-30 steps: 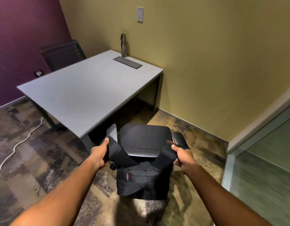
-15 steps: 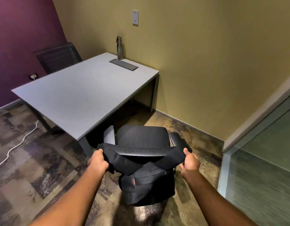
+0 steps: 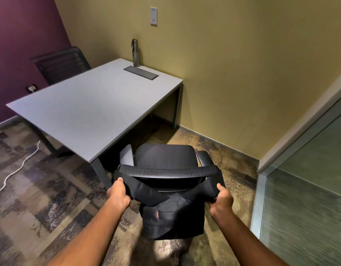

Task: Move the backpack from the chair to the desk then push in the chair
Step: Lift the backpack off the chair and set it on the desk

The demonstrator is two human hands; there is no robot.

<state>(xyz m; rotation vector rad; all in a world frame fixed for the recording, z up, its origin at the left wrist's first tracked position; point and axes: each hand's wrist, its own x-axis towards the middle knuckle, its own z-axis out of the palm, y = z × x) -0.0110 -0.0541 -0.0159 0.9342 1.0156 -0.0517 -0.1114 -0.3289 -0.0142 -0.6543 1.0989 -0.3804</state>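
Note:
A black backpack (image 3: 173,217) hangs behind the backrest of a black office chair (image 3: 163,158), its two padded straps looped over the top of the backrest. My left hand (image 3: 118,194) grips the left strap, and my right hand (image 3: 221,198) grips the right strap. The chair faces the grey desk (image 3: 92,104), standing just outside the desk's near right corner. The backpack's body covers the chair's lower back and base.
A metal bottle (image 3: 135,52) and a flush cable tray (image 3: 140,72) sit at the desk's far edge by the yellow wall. A second dark chair (image 3: 62,64) stands beyond the desk. A white cable (image 3: 18,167) lies on the carpet at left. A glass partition (image 3: 307,198) borders the right.
The straps have gone from below the backrest's top edge to around its two ends. My hands have spread wider apart, and my view has shifted slightly.

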